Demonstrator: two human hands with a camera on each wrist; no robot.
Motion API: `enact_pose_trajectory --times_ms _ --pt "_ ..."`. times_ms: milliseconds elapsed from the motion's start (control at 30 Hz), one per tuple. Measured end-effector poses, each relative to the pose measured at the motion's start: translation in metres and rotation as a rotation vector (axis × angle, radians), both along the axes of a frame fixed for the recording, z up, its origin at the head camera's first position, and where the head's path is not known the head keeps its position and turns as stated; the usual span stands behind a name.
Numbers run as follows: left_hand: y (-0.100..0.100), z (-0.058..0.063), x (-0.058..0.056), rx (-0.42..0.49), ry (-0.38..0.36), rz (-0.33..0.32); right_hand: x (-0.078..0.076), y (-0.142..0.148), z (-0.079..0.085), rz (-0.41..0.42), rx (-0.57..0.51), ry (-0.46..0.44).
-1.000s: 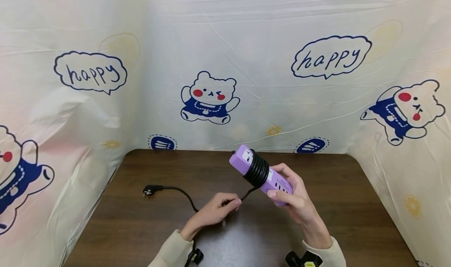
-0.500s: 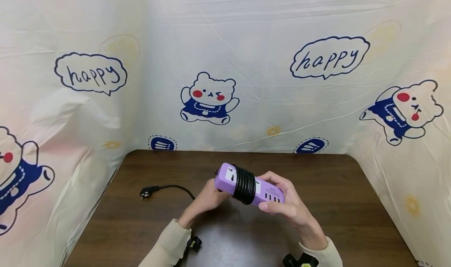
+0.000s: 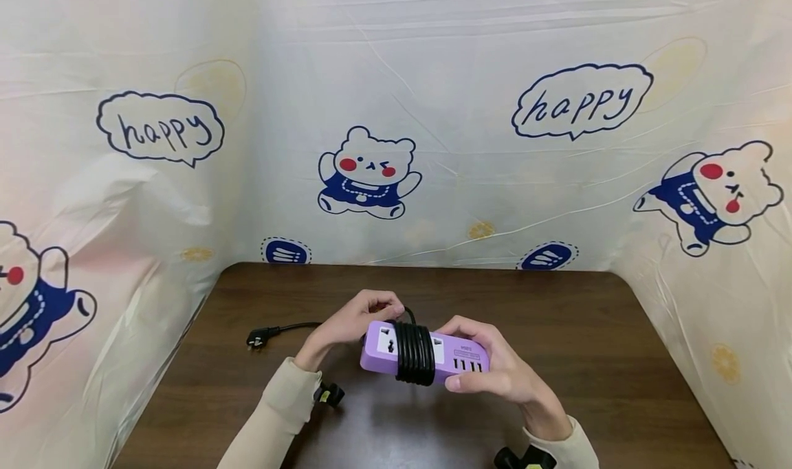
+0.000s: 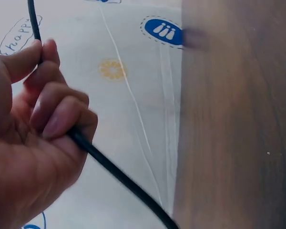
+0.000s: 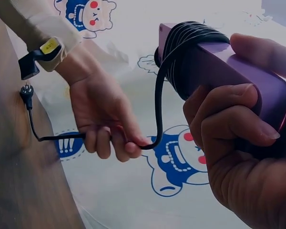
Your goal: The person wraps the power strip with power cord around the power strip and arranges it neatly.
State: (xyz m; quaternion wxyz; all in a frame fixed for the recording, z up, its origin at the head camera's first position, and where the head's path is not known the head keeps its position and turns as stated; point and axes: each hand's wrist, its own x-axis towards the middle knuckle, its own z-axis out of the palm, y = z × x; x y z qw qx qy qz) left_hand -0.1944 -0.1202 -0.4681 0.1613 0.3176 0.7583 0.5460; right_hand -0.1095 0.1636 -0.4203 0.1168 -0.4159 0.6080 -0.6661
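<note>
My right hand (image 3: pixel 491 359) grips one end of a purple power strip (image 3: pixel 379 366), thumb on the near side and fingers wrapped behind. Several turns of black cord (image 3: pixel 414 354) circle the strip's middle, between its sockets and its USB ports. Behind the strip, my left hand (image 3: pixel 355 318) pinches the loose stretch of that cord between thumb and forefinger. In the left wrist view the other fingers curl round the black cord (image 4: pixel 119 169) too. From the left hand the cord's tail runs left to a black plug (image 3: pixel 260 337).
The brown wooden table (image 3: pixel 619 386) lies beneath both hands. A pale printed curtain (image 3: pixel 470 180) encloses it at the back and both sides. A black wrist camera (image 3: pixel 328 394) is strapped to the left wrist, another wrist camera (image 3: pixel 526 457) to the right.
My left hand has gone from in front of the strip, round to behind it, carrying the cord. My right hand has lowered the strip toward me and turned it nearly level.
</note>
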Motion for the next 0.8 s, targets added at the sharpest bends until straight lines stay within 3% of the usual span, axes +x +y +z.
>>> enact_pose_trajectory --times_ms 167,367,633,800 --pt "0.005 0.008 0.0 -0.036 0.016 0.084 -0.001 -0.002 -0.001 -0.003 0.013 0.017" --pt "0.014 0.021 0.001 -0.061 0.088 0.169 -0.002 -0.003 -0.003 -0.017 0.043 0.057" --pt "0.021 0.034 0.001 -0.071 0.105 0.192 -0.001 -0.008 -0.007 -0.042 0.096 0.061" --pt "0.02 0.044 0.003 -0.107 0.124 0.238 0.0 -0.011 -0.01 -0.062 0.151 0.029"
